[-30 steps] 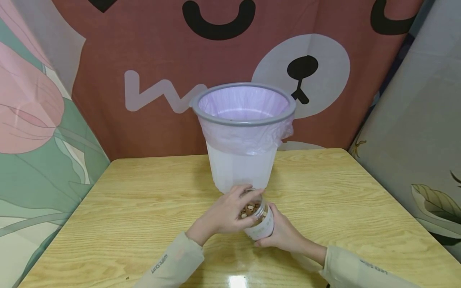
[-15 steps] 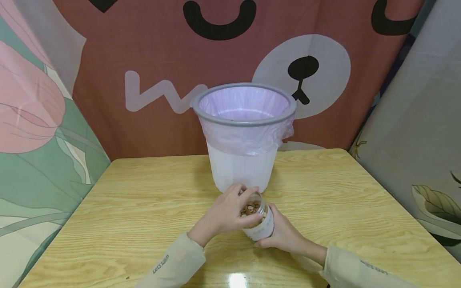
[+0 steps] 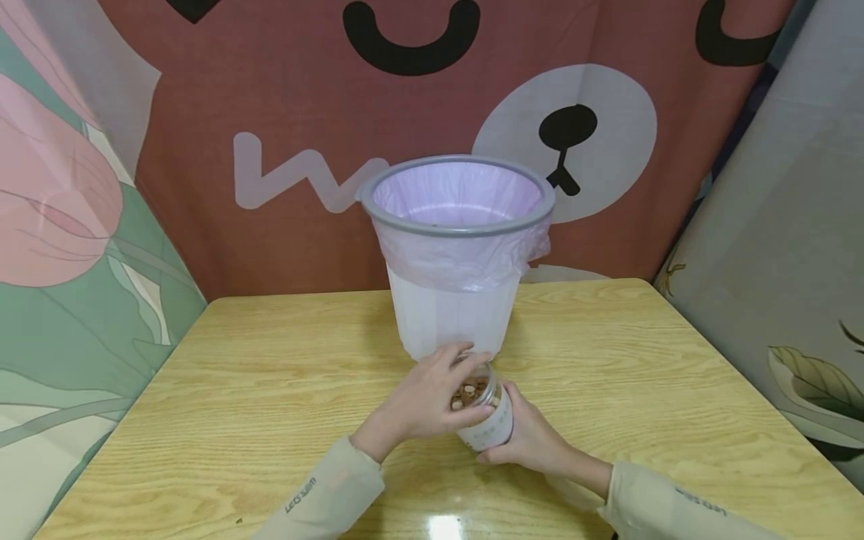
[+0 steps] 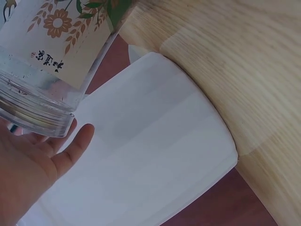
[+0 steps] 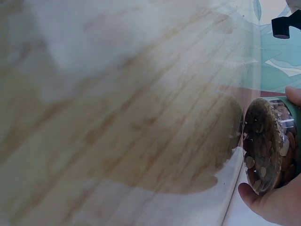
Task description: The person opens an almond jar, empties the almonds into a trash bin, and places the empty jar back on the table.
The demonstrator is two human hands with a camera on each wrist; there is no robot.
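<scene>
Before the bin (image 3: 448,322), the jar (image 3: 490,432) is gripped by the right hand (image 3: 533,436), its top spanned by the spread left hand (image 3: 425,394) (pinch cannot be told); probably stiff, slick, best held mid-body.

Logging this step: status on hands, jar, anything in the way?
Left hand round top of jar; right hand gripping lower body. Nut-like pieces inside. Nothing blocking; white bin beyond.
</scene>
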